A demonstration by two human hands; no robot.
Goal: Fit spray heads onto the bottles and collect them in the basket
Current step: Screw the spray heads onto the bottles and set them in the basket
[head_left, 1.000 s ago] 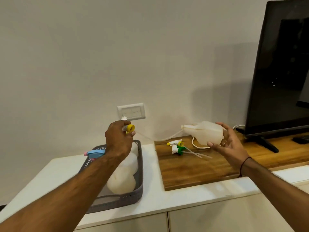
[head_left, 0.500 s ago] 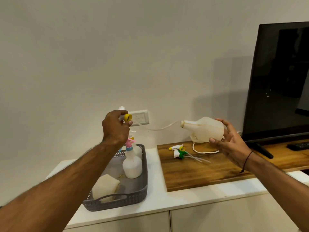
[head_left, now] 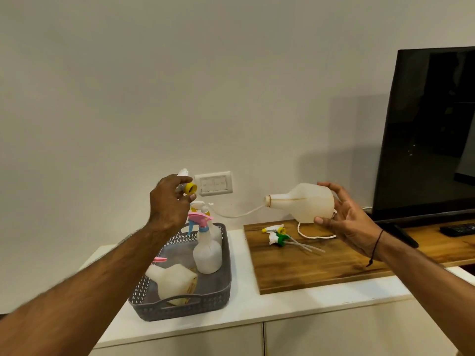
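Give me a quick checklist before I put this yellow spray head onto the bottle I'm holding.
1. Left hand grips spray head: ok.
2. Right hand holds bottle: ok.
3. Tube runs toward bottle neck; whether its tip is inside: cannot tell.
4. Head lined up on neck: not ok, apart.
5. Basket has room: ok.
6. Spare heads on board: ok.

Left hand (head_left: 168, 201) raised, fingers curled in a pinch, right hand (head_left: 345, 217) raised, fingers spread, gripping
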